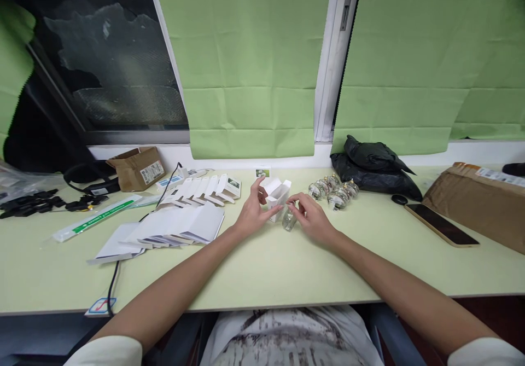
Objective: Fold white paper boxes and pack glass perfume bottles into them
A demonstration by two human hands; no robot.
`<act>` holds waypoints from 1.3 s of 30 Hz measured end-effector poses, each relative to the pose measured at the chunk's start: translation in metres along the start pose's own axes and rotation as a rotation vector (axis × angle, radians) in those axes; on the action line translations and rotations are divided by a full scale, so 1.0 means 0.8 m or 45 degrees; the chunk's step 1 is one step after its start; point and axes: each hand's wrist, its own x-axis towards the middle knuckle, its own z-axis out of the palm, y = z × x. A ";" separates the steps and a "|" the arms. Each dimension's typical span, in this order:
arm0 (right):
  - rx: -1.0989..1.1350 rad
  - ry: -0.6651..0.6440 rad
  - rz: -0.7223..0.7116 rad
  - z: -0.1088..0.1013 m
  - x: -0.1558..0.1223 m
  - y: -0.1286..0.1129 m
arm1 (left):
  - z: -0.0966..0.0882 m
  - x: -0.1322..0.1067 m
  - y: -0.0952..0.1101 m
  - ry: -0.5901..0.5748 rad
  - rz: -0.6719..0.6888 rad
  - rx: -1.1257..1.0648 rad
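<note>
A small white box (278, 193) stands with its top flaps up in front of me. My left hand (257, 208) is at its left side, fingers curved and apart, with the thumb across the lower front of the box; whether it presses on the box I cannot tell. Just right of the box, my right hand (309, 215) pinches the top of a small clear glass bulb (289, 219), which hangs tilted close to the tabletop. More such glass bulbs (334, 191) with shiny ends lie in a cluster beyond my right hand.
On the left lie a row of small white boxes (205, 190) and flat white cartons (176, 226), beside a black cable (116, 273). Brown boxes (137, 169) and a black plastic bag (373, 166) line the back. A phone (441, 225) lies right, by a large carton (476, 202).
</note>
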 end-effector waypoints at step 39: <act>0.182 -0.022 0.050 -0.001 0.005 0.013 | 0.009 0.002 -0.004 -0.395 -0.314 -0.470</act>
